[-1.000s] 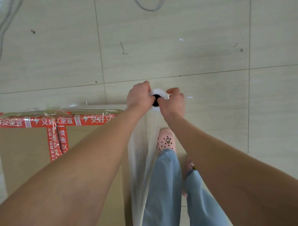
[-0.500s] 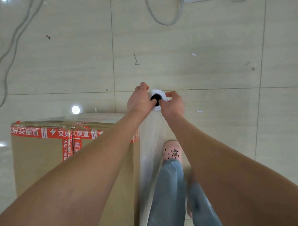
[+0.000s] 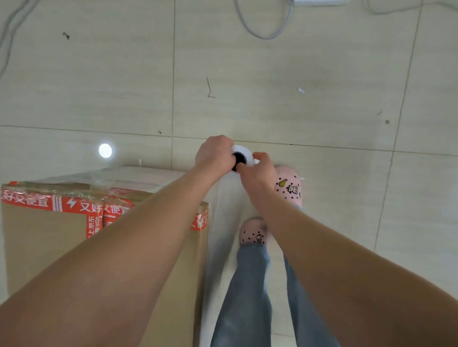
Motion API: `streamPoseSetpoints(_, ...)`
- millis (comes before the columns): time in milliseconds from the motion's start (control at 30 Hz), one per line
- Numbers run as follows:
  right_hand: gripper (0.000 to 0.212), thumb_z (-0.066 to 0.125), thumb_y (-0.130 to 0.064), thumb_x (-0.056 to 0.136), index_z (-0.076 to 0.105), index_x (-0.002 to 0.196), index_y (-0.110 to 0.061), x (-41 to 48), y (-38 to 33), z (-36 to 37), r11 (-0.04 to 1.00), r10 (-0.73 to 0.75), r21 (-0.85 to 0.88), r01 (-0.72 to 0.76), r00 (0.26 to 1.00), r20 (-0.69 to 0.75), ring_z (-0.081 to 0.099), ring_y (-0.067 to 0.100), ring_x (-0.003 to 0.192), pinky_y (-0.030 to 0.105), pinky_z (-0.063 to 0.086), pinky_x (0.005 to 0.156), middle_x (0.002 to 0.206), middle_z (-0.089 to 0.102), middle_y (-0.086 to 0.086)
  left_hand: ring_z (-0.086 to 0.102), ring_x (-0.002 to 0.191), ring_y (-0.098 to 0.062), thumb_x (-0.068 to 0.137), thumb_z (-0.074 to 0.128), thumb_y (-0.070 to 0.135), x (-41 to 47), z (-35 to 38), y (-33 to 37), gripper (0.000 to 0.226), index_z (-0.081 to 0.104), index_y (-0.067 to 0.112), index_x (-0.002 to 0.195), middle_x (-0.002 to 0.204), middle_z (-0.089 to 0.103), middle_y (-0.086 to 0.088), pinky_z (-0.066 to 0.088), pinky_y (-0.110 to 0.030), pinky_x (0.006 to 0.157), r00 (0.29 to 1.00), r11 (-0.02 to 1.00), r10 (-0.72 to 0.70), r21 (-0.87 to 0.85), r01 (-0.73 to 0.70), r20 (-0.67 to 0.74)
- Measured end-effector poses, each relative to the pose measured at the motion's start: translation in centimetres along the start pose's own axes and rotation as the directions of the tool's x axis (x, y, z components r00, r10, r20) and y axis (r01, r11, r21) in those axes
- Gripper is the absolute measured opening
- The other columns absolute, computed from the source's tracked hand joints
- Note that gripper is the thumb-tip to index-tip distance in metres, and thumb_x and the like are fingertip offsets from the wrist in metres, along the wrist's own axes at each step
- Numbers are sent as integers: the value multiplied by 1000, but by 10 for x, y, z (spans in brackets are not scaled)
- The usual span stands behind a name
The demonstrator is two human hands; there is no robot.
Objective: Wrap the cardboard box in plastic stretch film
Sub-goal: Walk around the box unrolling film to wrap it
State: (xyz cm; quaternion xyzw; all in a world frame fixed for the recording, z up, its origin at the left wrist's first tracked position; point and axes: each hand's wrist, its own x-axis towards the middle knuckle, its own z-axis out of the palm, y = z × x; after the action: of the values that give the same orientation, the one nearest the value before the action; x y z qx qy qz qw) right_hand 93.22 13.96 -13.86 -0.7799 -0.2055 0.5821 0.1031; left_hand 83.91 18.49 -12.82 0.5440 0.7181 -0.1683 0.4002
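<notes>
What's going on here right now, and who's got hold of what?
A person stands beside a cardboard box on the tiled floor, wrapping it in stretch film. The left grip and right grip both hold the top end of the upright film roll, just past the box's far right corner. A film sheet hangs from the roll along the box's right side. Film already covers the red tape at the far top edge.
</notes>
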Motion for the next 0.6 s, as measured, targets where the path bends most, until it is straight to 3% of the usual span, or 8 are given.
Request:
streamPoseSetpoints(167, 49, 60, -12, 81, 52, 129, -16, 10, -30, 16, 997, -75, -29, 78, 993, 92, 58, 19, 82, 22, 42, 58, 117, 61, 8, 62, 75, -28, 78, 54, 13, 6, -20, -21, 16, 68, 12, 85, 80, 67, -7, 41, -26, 58, 992, 991, -91, -105, 82, -87)
streamPoseSetpoints(267, 49, 61, -9, 79, 56, 127, -15, 17, -40, 28, 985, -129, -95, 143, 981, 145, 61, 22, 89, 27, 46, 68, 118, 63, 8, 56, 73, -24, 80, 55, 16, 11, -24, -37, 20, 70, 17, 93, 87, 67, -6, 38, -26, 59, 977, 983, -157, -121, 141, -142)
streamPoseSetpoints(367, 50, 62, -10, 78, 56, 127, -17, 18, -46, 36, 982, -132, -112, 151, 979, 157, 57, 18, 82, 25, 44, 67, 115, 62, 7, 57, 76, -24, 80, 56, 19, 13, -25, -48, 23, 71, 20, 97, 89, 68, -5, 37, -26, 60, 973, 977, -166, -159, 141, -158)
streamPoseSetpoints(500, 50, 60, -12, 80, 54, 129, -19, 18, -55, 42, 962, -169, -182, 203, 968, 184, 60, 23, 98, 30, 49, 82, 118, 62, 7, 61, 83, -27, 80, 58, 20, 16, -27, -55, 19, 70, 18, 95, 87, 67, -5, 38, -26, 62, 962, 964, -203, -207, 164, -184)
streamPoseSetpoints(600, 47, 60, -18, 81, 54, 127, -25, 20, -65, 49, 926, -209, -269, 264, 954, 214, 56, 20, 89, 28, 46, 75, 116, 62, 3, 62, 85, -25, 83, 60, 21, 16, -32, -65, 21, 68, 16, 101, 91, 68, -6, 41, -28, 64, 955, 946, -254, -244, 213, -152)
